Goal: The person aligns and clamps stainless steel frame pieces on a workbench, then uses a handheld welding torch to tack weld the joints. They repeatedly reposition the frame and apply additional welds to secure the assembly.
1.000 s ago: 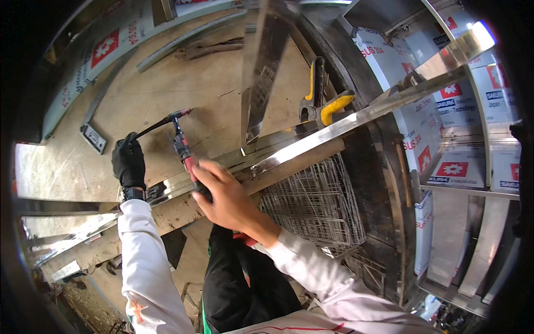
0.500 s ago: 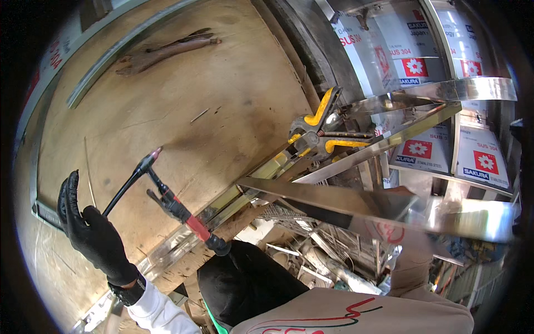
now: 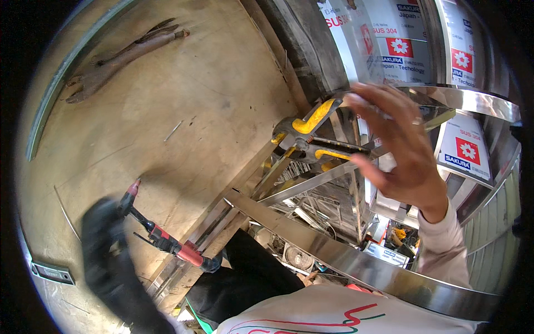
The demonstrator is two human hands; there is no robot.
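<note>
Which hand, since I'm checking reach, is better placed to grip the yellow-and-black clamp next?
Right, I'd judge: the bare right hand is open close beside the clamp, while the gloved, blurred left hand is farther away, by the red-and-black torch.

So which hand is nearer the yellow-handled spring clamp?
The bare right hand, beside the spring clamp; the black-gloved left hand is by the red-and-black TIG torch.

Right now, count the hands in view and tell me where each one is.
2. The gloved left hand, blurred, is beside the torch; the bare right hand is open by the yellow-handled clamp. No part of another shows.
</note>
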